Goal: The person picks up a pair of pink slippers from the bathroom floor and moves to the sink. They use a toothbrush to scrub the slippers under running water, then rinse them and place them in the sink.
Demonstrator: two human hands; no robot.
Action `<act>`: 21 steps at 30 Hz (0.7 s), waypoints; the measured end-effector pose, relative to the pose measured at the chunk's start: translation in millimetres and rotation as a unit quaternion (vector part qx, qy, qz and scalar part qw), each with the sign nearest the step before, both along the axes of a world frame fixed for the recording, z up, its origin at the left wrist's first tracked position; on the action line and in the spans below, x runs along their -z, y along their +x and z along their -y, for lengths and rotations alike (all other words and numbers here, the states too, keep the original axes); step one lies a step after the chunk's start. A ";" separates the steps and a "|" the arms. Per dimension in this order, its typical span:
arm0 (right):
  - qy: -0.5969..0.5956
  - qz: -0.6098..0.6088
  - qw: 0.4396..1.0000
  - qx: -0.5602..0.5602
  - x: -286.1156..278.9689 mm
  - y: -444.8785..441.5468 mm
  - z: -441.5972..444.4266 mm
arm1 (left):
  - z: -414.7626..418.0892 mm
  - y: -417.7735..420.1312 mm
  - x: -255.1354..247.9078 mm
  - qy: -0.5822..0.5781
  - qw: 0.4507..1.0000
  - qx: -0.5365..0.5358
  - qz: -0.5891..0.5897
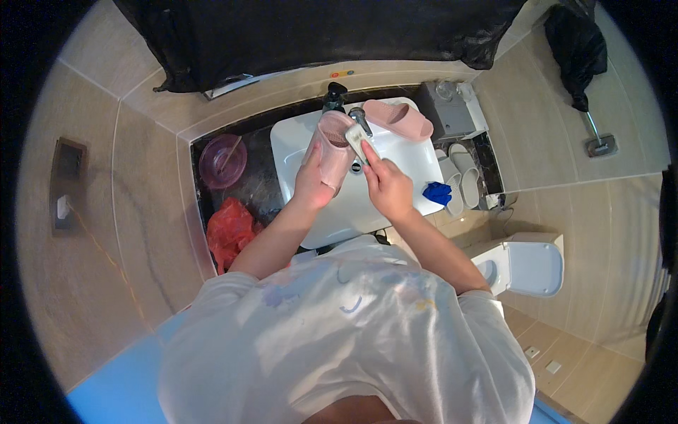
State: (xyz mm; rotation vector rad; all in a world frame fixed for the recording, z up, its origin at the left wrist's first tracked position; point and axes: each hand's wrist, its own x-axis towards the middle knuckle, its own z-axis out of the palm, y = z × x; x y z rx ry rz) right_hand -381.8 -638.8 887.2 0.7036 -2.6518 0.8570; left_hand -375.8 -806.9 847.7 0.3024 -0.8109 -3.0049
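Note:
Over a white washbasin [392, 193], my left hand [312, 185] grips a pink slide slipper [332, 159], tilted with its opening facing up. My right hand [391, 185] holds a small white scrubbing brush [360, 140] by its handle. The brush head is at the right edge of the slipper's opening; its bristles are hidden, and I cannot tell whether it touches. A second pink slipper [400, 121] rests at the basin's back right, beside the metal faucet [359, 117]. Below the brush shows the basin drain [356, 167].
A dark pump bottle [335, 98] stands behind the faucet. On the left counter are a pink translucent bowl [222, 161] and a red plastic bag [230, 230]. A blue cloth [437, 193] lies on the basin's right rim, near grey slippers [461, 175]. A toilet [522, 265] stands farther right.

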 end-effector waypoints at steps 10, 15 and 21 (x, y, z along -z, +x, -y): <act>0.024 0.121 0.992 -0.006 -31.9 -33.7 -5.0 | -5.1 10.6 6.0 -0.158 0.979 -0.117 0.063; -0.023 0.168 0.986 -0.004 -16.4 -22.8 -27.2 | 6.1 14.5 13.4 -0.291 0.953 -0.085 0.033; 0.151 0.053 0.983 -0.092 -44.3 -31.1 -3.0 | -16.6 24.8 27.0 -0.478 0.868 -0.019 -0.135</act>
